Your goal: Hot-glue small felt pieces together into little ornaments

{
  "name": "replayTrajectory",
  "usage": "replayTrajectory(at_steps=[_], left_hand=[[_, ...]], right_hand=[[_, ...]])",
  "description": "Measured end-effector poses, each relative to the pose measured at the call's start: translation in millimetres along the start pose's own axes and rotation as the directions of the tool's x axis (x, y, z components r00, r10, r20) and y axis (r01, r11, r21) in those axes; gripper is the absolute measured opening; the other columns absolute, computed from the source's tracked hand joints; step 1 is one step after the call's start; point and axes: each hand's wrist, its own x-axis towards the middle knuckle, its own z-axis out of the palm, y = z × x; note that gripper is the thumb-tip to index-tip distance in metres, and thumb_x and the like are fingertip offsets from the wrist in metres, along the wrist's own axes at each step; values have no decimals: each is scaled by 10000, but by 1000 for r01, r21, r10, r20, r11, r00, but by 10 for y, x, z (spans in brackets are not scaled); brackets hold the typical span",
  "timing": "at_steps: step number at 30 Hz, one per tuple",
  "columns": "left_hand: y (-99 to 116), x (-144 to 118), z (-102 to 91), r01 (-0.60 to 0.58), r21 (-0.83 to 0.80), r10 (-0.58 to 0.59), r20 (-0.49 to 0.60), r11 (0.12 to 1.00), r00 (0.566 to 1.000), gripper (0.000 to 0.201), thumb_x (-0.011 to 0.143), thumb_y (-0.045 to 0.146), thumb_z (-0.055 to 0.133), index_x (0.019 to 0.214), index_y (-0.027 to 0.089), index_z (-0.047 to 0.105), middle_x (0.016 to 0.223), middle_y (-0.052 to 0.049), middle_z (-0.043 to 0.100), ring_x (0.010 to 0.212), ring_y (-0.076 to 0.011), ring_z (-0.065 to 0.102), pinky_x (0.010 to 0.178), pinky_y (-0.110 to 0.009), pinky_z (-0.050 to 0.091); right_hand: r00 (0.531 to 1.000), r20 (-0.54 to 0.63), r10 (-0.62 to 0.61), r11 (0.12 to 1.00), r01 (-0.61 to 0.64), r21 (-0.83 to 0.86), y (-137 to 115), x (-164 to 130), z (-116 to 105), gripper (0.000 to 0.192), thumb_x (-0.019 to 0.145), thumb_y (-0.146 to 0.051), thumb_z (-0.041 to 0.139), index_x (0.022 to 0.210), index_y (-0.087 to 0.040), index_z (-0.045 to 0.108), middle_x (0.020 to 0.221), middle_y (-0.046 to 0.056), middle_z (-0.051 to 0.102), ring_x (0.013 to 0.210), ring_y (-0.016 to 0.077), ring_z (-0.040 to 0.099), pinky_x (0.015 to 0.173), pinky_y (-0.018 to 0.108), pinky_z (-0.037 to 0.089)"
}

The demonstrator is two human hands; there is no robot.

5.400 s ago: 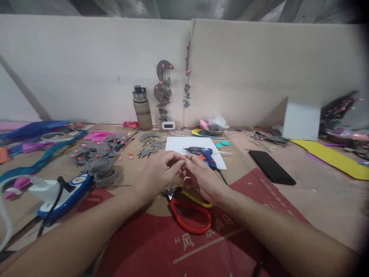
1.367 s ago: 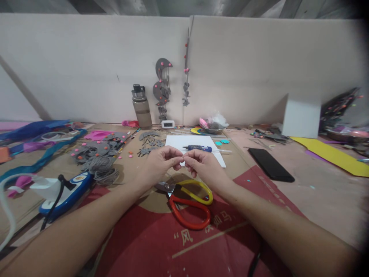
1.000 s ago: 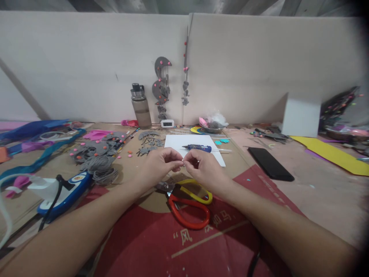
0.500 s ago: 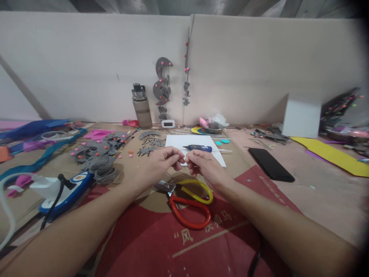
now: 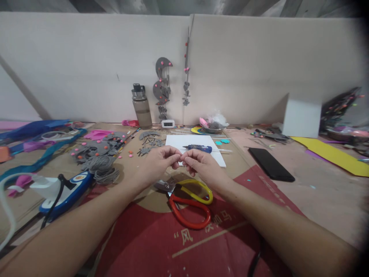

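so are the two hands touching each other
Touching. In the head view the left hand and right hand meet at their pinched fingertips, with no gap visible; anything held between them is too small to tell.

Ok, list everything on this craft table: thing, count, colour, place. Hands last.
scissors: 2, red and yellow handles, below the hands
glue gun: 1, blue, on the white board
white board: 1, centre
bottle: 1, grey-brown, by the wall
phone: 1, black, right
grey cutouts: a pile, left
white box: 1, far right
left hand: fingertips pinched, meeting the right
right hand: pinched likewise; what they hold is too small to tell
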Motion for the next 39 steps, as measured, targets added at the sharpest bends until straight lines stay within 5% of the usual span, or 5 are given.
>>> replayTrajectory(at_steps=[13,26,30,34,39], left_hand=[[-80,19,57,10,-240,-6,19,971,1000,260,749,386,632,837,143,601,638,11,567,599,-104,508,610,-240,386],[7,-68,180,159,-593,-104,126,789,987,262,722,388,670,782,141,610,651,12,537,567,-67,475,560,-199,378],[-5,-21,113,121,-577,-97,72,808,993,256,701,361,690,791,135,611,722,-11,582,577,-69,489,562,-204,390],[-138,118,-143,6,-515,-104,-161,857,982,259,687,355,690,790,132,609,739,-20,589,565,-71,480,563,-210,397],[-456,282,-407,5,-78,-29,-304,997,952,299,711,399,636,877,153,664,722,-20,623,546,-97,468,549,-226,373]], right_hand=[[975,-42,-219,968,212,-134,63,10,0,147,745,-285,617,847,-205,548,782,-16,555,673,95,482,553,218,379],[945,-125,-302,944,279,-175,51,-67,26,148,786,-323,594,751,-196,526,694,-25,517,603,88,453,550,222,376],[960,-118,-253,967,246,-68,63,-51,25,161,853,-354,474,865,-204,529,749,-7,554,590,88,479,501,215,382],[972,-119,-201,979,194,-63,128,-5,8,193,852,-368,456,884,-202,550,760,-1,563,587,84,487,481,204,369],[965,-134,-225,964,201,-171,189,35,-23,177,852,-317,427,878,-203,560,757,0,571,585,86,491,494,210,375]])
